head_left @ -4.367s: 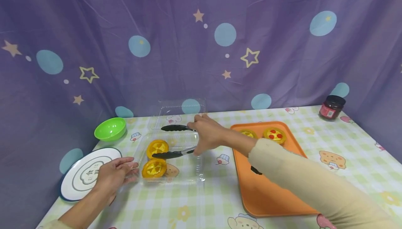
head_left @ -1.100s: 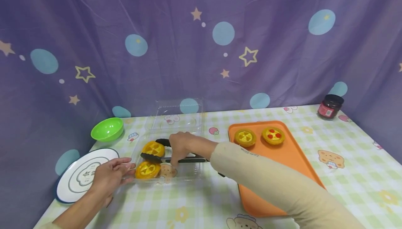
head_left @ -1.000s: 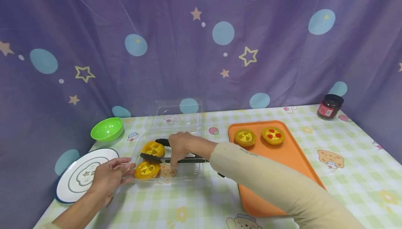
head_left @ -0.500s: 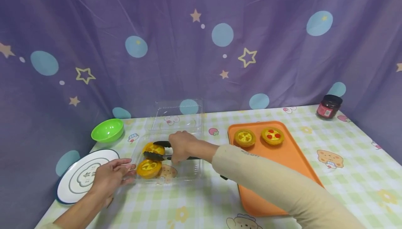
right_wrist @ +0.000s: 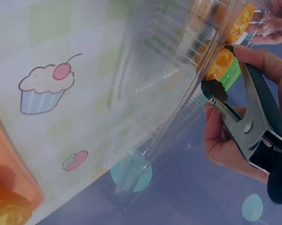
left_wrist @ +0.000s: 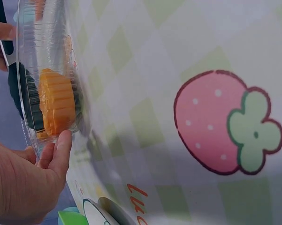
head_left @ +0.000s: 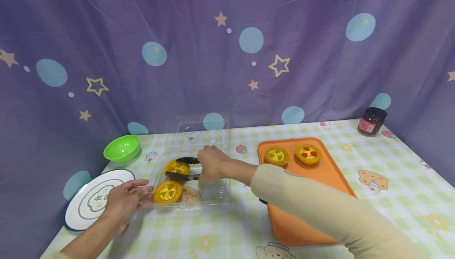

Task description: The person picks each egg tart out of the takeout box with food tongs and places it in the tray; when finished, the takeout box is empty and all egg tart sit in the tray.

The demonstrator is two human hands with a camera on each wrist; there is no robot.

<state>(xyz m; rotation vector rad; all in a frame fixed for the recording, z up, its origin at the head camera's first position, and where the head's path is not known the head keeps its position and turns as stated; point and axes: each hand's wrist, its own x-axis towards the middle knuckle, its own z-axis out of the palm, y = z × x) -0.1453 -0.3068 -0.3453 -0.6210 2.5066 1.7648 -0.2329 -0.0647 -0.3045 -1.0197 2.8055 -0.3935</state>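
My right hand [head_left: 214, 164] grips black-tipped metal tongs [right_wrist: 253, 112]. The tongs' tips lie on either side of the far egg tart [head_left: 177, 167], a yellow patterned one, inside a clear plastic container [head_left: 213, 203]. Nearer me, a second egg tart [head_left: 168, 192] sits in the container's left part. At the container's left edge, my left hand [head_left: 124, 198] pinches the rim between thumb and fingers. The left wrist view shows its fingertips against the container's corner, beside the orange side of a tart [left_wrist: 57, 103].
An orange tray [head_left: 296, 223] on the right carries a yellow tart [head_left: 276, 155] and one with red dots [head_left: 308, 154]. Left of the container are a white plate [head_left: 79, 207] and a green bowl [head_left: 122, 148]. A dark jar [head_left: 372, 121] stands at the far right.
My right hand has come left from above the container's right side and lowered the tongs around the far tart. That tart has shifted slightly right in the last second. The left hand stays put.
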